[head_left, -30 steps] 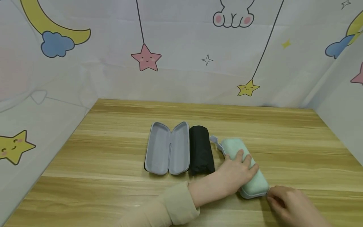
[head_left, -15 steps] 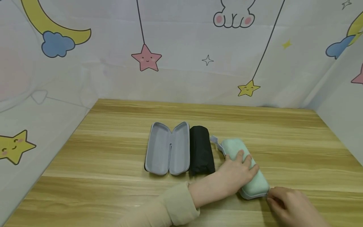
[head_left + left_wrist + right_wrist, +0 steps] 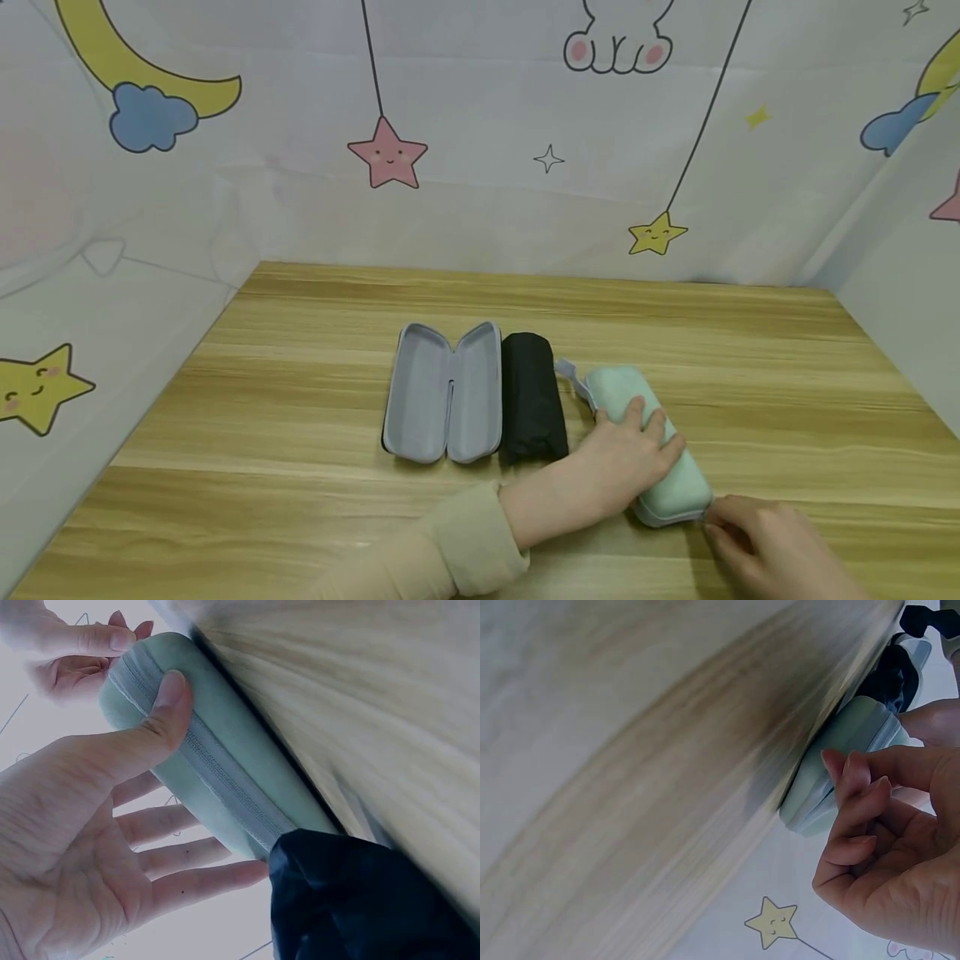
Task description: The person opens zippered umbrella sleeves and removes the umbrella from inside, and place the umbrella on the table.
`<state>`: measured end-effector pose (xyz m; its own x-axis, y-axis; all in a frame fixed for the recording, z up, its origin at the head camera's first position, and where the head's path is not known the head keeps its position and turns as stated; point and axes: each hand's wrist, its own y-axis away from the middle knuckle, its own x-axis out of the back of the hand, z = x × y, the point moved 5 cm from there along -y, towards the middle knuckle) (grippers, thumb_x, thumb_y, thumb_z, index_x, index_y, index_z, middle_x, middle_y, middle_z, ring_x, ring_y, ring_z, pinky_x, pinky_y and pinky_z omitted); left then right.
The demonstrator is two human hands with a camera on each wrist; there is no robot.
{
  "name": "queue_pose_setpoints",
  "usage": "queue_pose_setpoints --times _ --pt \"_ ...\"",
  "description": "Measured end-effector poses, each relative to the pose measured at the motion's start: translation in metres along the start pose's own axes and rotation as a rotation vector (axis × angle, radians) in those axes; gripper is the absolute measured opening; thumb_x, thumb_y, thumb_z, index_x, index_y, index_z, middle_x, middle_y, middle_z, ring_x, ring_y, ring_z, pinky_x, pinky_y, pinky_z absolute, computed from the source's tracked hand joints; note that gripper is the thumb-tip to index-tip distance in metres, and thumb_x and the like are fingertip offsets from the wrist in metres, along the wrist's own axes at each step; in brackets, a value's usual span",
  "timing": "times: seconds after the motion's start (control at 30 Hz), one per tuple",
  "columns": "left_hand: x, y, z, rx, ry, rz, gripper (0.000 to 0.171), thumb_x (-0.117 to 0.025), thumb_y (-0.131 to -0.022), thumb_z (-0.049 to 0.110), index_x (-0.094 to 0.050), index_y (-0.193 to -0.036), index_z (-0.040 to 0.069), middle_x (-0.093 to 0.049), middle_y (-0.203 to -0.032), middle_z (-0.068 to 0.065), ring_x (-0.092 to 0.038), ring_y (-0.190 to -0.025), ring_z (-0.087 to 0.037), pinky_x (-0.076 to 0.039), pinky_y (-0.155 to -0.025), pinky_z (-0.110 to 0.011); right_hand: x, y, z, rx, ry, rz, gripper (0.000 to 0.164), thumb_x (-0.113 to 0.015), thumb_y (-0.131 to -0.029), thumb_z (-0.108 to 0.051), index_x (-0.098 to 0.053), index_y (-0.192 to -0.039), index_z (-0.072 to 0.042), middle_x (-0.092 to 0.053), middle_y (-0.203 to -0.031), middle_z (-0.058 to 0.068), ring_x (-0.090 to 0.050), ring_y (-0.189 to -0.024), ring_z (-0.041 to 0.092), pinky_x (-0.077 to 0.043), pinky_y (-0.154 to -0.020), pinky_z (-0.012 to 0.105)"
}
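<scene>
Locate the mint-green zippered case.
In the head view, the mint-green zippered case lies right of center, under the left hand, between the black bundle and the right hand.

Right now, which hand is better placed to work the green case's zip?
Likely the right hand: it pinches at the zip, by the near corner of the case, while the left hand holds the case.

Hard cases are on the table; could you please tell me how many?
2: the open grey case left of the black bundle, and the mint case under the left hand.
</scene>
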<state>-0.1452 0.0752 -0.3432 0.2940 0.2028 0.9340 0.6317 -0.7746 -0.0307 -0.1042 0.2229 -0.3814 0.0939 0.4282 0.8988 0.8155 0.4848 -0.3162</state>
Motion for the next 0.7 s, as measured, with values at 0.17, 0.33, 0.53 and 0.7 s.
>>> queue_pose_setpoints --times 0.17,0.33,0.53,0.7 --pt "0.0008 0.0002 0.0006 0.004 -0.018 0.022 0.06 -0.067 -0.088 0.04 -0.044 -0.143 0.028 -0.05 -0.142 -0.002 -0.05 -0.13 -0.024 -0.058 -0.081 -0.036 0.0005 -0.0002 -0.0007 0.009 0.001 0.011 0.032 -0.076 -0.068 0.006 -0.062 -0.072 -0.022 -0.045 -0.063 -0.026 -0.032 -0.056 -0.014 -0.029 -0.047 0.015" --pt "0.0012 -0.0002 0.002 0.02 -0.034 0.024 0.049 -0.058 -0.095 0.034 -0.044 -0.142 0.028 -0.051 -0.142 -0.001 -0.05 -0.13 -0.023 -0.058 -0.081 -0.036 0.0006 -0.0005 -0.0016 0.006 0.004 0.009 0.032 -0.076 -0.068 0.005 -0.061 -0.072 -0.024 -0.044 -0.063 -0.027 -0.031 -0.056 -0.013 -0.029 -0.048 0.015" --pt "0.0007 -0.001 0.0032 0.03 -0.038 0.005 0.048 -0.056 -0.096 0.033 -0.043 -0.143 0.028 -0.05 -0.144 -0.001 -0.049 -0.132 -0.024 -0.058 -0.081 -0.036 0.0007 -0.0012 -0.0032 0.021 0.003 0.015 0.034 -0.077 -0.067 0.005 -0.06 -0.071 -0.024 -0.045 -0.063 -0.027 -0.032 -0.057 -0.014 -0.028 -0.048 0.014" --pt "0.0014 -0.001 0.0049 0.045 -0.067 0.051 0.042 -0.051 -0.099 0.031 -0.046 -0.141 0.029 -0.053 -0.141 0.0 -0.052 -0.129 -0.023 -0.058 -0.078 -0.035 0.0009 -0.0019 -0.0049 0.053 -0.013 0.028 0.036 -0.077 -0.065 0.005 -0.059 -0.07 -0.025 -0.045 -0.064 -0.027 -0.032 -0.058 -0.014 -0.027 -0.049 0.012"
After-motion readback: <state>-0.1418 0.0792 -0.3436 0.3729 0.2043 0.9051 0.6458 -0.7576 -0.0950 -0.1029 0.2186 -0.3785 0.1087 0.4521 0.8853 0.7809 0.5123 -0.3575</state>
